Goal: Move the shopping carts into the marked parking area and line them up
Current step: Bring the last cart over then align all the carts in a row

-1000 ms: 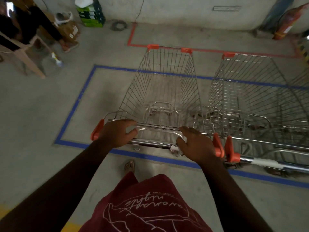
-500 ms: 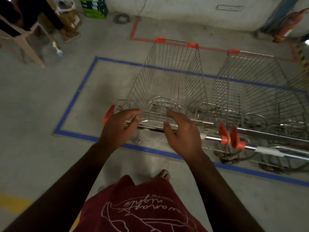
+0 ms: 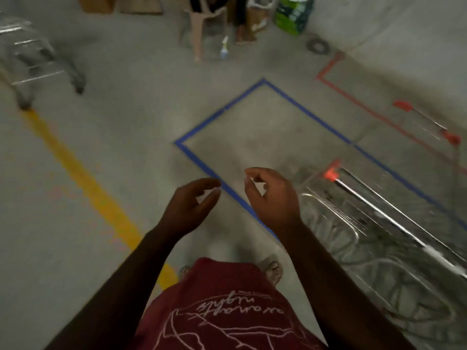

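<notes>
- Two shopping carts are countable: one parked cart (image 3: 379, 223) at your right, inside the blue-taped parking area (image 3: 242, 99), its orange-capped handle bar nearest you; another cart (image 3: 30, 59), blurred, far off at upper left, outside the tape. More wire at the right edge is too smeared to count.
- The parked cart sits just right of your right hand (image 3: 273, 195), apart from it.
- Both your hands hang free above the floor; the right hand and the left hand (image 3: 189, 205) have loosely curled fingers and grasp nothing.
- One yellow floor line (image 3: 83, 178) runs left of you.
- One red tape outline (image 3: 328, 69), one spray bottle (image 3: 224, 48) and one chair (image 3: 202, 24) lie beyond.
</notes>
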Available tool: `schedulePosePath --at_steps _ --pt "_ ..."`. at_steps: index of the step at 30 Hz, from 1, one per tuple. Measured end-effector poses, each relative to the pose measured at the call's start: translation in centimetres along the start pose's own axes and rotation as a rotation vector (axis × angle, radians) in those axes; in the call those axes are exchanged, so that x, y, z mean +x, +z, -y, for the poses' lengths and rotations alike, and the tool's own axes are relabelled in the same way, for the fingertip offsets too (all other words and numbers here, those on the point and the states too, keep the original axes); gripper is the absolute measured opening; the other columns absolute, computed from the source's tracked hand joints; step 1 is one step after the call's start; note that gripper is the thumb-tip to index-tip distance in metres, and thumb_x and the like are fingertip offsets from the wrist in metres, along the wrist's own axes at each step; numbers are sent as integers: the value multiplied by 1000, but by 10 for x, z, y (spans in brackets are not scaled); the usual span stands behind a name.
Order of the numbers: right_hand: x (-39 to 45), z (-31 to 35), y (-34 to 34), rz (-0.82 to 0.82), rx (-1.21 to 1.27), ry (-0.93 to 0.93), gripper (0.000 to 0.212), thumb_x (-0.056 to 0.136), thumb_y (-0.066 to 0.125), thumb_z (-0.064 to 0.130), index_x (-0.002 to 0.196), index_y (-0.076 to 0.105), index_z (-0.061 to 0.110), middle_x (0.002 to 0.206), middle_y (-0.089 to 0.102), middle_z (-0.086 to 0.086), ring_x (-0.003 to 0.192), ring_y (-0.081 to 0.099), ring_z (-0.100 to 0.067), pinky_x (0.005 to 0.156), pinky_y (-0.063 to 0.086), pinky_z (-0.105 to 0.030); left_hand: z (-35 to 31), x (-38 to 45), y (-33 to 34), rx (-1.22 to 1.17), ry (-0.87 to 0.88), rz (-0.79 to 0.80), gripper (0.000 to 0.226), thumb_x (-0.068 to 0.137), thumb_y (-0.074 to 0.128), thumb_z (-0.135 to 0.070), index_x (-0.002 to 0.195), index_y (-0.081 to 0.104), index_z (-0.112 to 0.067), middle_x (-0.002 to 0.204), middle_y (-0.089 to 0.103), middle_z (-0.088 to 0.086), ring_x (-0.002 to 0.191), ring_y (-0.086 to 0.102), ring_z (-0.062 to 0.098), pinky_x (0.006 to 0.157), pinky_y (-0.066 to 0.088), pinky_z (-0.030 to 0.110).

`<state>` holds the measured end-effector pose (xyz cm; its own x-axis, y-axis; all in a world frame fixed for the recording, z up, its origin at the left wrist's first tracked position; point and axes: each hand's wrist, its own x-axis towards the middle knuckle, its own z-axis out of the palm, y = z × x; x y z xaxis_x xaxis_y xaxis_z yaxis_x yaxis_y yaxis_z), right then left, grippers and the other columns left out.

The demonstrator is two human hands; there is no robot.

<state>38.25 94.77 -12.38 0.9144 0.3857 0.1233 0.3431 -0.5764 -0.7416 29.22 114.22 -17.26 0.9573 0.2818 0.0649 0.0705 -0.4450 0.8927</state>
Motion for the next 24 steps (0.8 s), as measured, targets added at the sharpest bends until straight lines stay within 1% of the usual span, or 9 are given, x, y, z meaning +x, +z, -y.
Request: schedulePosePath --at_steps 2,4,7,9,11,14,16,19,24 --pt "10 32 39 139 67 1 32 93 62 40 118 76 24 113 74 13 101 69 -3 89 59 -36 20 -21 -42 14 -40 -50 33 96 64 -40 120 74 -20 119 73 -15 108 66 -5 90 54 20" --pt "20 62 74 249 108 -21 24 94 67 34 115 76 27 107 74 17 97 70 0 87 60 -31 37 -37 -80 26 -72 -128 34 96 62 -40 120 74 -20 120 72 -14 110 65 -3 92 53 20" --pt "38 98 124 270 63 -113 16 94 70 30 107 78 26 98 76 15 88 70 1 81 58 -26 58 -55 -130 -4 -154 -267 33 95 62 -39 118 75 -20 121 72 -14 112 65 -2 94 51 19" --pt "51 119 154 285 77 -124 15 94 72 29 105 79 24 94 77 13 85 69 1 81 56 -24 69 -62 -158 -36 -213 -348 32 94 62 -39 118 75 -21 121 71 -18 114 64 -3 95 51 20" --pt "65 139 185 325 110 -146 13 94 73 26 104 80 22 92 76 13 84 69 0 80 55 -23 83 -66 -186 -52 -251 -414 31 95 62 -40 118 74 -23 121 70 -21 116 64 -1 96 51 24" --pt "90 165 235 405 148 -196 12 96 71 27 103 80 24 89 73 18 80 66 4 76 50 -14 113 -67 -227 -47 -307 -473 31 95 62 -42 117 74 -23 121 70 -21 116 65 1 97 54 31" --pt "111 181 270 426 176 -206 12 96 70 28 103 79 26 91 72 20 83 67 4 77 47 -10 136 -59 -257 -44 -350 -485 27 96 63 -37 114 74 -21 119 71 -21 112 67 3 97 56 37" --pt "152 205 324 445 209 -216 12 96 70 28 104 79 25 94 73 20 89 69 1 81 52 -15 170 -34 -308 4 -354 -490 19 99 62 -25 110 75 -17 118 74 -12 111 69 7 96 57 39" --pt "236 250 415 508 276 -251 16 98 68 27 109 78 21 103 77 14 93 71 -3 86 59 -26 212 41 -401 53 -344 -494 17 101 63 -14 114 75 -12 117 74 -8 107 70 5 90 55 23"
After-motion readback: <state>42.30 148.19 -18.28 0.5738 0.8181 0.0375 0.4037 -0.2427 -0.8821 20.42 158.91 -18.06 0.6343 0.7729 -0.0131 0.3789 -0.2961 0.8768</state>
